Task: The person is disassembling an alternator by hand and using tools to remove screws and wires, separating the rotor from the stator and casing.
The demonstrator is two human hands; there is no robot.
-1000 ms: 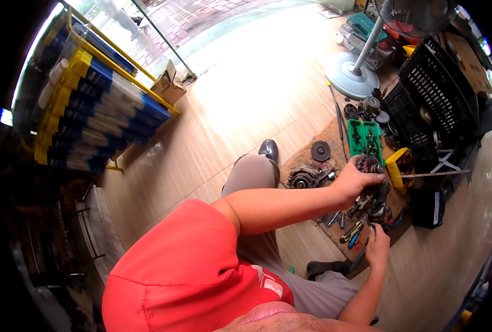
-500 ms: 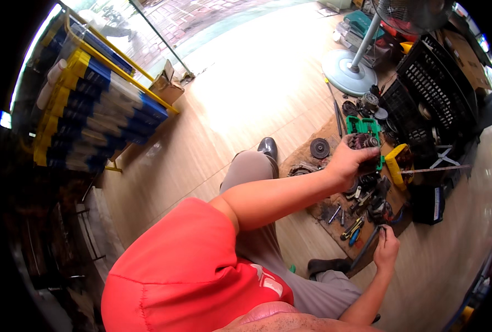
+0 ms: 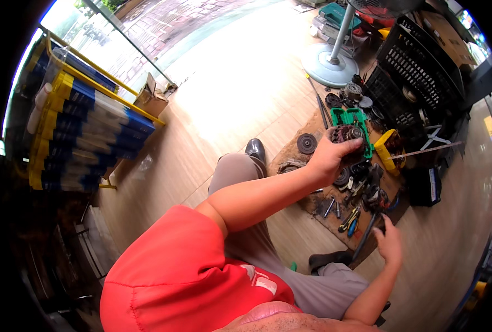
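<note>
My left hand (image 3: 326, 160) reaches over the work board (image 3: 324, 226) and is closed on a dark motor rotor (image 3: 347, 134) with reddish windings and a round end. The grip hides part of the rotor. Just beyond it lies an opened green tool case (image 3: 356, 116). My right hand (image 3: 389, 242) is at the near right edge of the board, fingers apart and holding nothing I can see. Beside those fingers a long dark bar (image 3: 364, 237) slants across the board's edge. Close by are a blue-handled tool (image 3: 352, 226) and a yellow-handled tool (image 3: 344, 226).
A black disc (image 3: 306, 143), a yellow part (image 3: 389, 150) and several greasy machine parts lie on the board. Behind it are a fan base (image 3: 331, 65) and black crates (image 3: 420, 61). On the left stands a yellow rack (image 3: 69, 72) stacked with blue-and-white packages.
My right hand has let go of the dark bar and moved slightly away, fingers opening. The rotor is still in my left hand. The whole view has shifted a little.
</note>
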